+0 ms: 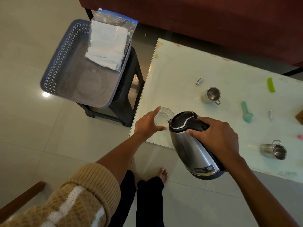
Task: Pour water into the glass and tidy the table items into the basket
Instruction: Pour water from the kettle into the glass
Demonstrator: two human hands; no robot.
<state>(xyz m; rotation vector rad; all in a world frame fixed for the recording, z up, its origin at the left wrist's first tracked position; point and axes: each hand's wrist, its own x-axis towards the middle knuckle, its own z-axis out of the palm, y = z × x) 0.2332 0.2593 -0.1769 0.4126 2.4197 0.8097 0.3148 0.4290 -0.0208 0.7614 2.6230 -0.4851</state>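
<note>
1. The right hand (218, 138) grips the black handle of a steel kettle (191, 145), tilted with its spout at the rim of the glass (164, 116).
2. The left hand (147, 124) wraps around the glass, which stands at the table's (180, 66) near left corner.
3. On the table to the right: two steel mugs (211, 95) (275, 150), two batteries (199, 81) (271, 114), a teal scoop (247, 113), a green comb (270, 85).
4. Left of the table, a grey basket (65, 63) sits on a dark stool (127, 89), holding a zip bag (109, 45) of white items.

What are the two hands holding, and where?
The right hand holds the tilted steel kettle with black lid by its black handle. The left hand cups the side of the clear drinking glass.
</note>
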